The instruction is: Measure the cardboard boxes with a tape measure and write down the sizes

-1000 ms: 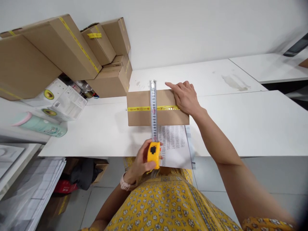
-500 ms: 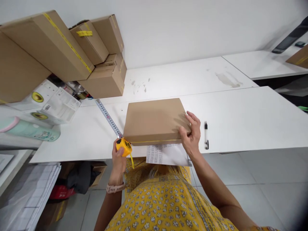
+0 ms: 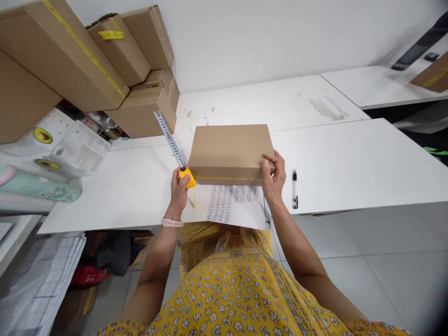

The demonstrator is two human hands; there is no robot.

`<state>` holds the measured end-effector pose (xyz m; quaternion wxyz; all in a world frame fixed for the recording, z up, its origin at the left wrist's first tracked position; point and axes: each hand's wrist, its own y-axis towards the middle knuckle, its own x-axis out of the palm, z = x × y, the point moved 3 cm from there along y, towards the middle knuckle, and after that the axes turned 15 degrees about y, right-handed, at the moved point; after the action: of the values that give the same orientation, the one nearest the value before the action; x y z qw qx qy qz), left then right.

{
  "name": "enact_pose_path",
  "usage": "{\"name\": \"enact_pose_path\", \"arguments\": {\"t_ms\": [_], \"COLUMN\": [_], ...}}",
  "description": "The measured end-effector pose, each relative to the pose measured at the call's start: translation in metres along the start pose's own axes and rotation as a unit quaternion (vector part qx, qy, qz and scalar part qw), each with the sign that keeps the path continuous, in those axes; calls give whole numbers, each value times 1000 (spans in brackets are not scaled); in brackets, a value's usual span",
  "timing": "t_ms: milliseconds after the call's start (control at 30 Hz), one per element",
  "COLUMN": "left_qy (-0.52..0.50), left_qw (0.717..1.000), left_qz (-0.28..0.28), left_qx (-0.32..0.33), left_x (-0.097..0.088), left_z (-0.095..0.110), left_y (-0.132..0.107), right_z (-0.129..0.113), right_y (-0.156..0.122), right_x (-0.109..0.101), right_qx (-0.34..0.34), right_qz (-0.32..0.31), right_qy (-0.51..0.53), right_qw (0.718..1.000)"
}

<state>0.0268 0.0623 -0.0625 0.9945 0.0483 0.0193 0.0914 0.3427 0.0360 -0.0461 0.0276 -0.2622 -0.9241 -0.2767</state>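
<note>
A flat cardboard box [image 3: 231, 147] with a strip of yellow tape along its front side is in front of me. My right hand [image 3: 274, 175] grips its right front corner, thumb on the front and fingers over the top. My left hand [image 3: 179, 189] is closed around a yellow tape measure [image 3: 187, 177] at the box's left front corner. Its blade [image 3: 170, 137] is drawn out and points away from me, up and to the left, beside the box. Under the box's front edge lies a sheet of paper with handwritten columns [image 3: 236, 205], partly covered by the box.
A black-and-white pen [image 3: 295, 189] lies right of the box on the white table [image 3: 336, 168]. Stacked cartons [image 3: 136, 112], white boxes with avocado pictures [image 3: 73, 144] and a mint-green bottle [image 3: 45, 184] stand at the left. A wall rises behind.
The box has moved away from me, towards the wall, uncovering more of the written sheet. My left hand and the tape measure have moved the same way, with my right hand still on the box.
</note>
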Motion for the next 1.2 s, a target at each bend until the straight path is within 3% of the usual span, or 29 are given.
{"name": "enact_pose_path", "arguments": {"t_ms": [133,233,333,433,500,600,700,833,933,1000,1067,1133,1200], "left_qy": [68,136,154,190,223,267,289,277,261,265,279,298,321], "left_qw": [994,982,961,885,841,804,803,857,889,895,894,888,878], "left_qz": [23,-21,-215,-424,-493,-531,-521,-434,-371,-338,-294,-241,-188], "left_qx": [87,126,79,20,10,15,10,13,66,124,191,253,301], "left_x": [-4,-4,7,23,29,31,32,38,46,48,48,47,47], "left_z": [37,67,80,78,74,69,66,67,75,84,96,108,117], "left_y": [-20,-51,-84,-111,-121,-126,-125,-121,-117,-111,-99,-80,-54], "right_z": [-2,-19,-46,-68,-74,-75,-74,-76,-80,-80,-73,-57,-33], "right_y": [-1,-1,0,5,9,9,-2,-42,-76,-89,-90,-80,-64], "right_x": [-4,-5,-2,-1,-5,-17,-27,-18,-4,-1,-9,-32,-63], "right_qx": [-15,-44,-77,-49,-11,51,92,137,110,69,33,17,19], "right_qz": [-18,-18,-6,2,8,16,8,-84,-169,-190,-151,-56,57], "right_qy": [-36,-107,-117,-21,42,106,157,152,73,13,-40,-103,-191], "right_qw": [999,993,990,999,999,993,983,975,977,979,987,993,980]}}
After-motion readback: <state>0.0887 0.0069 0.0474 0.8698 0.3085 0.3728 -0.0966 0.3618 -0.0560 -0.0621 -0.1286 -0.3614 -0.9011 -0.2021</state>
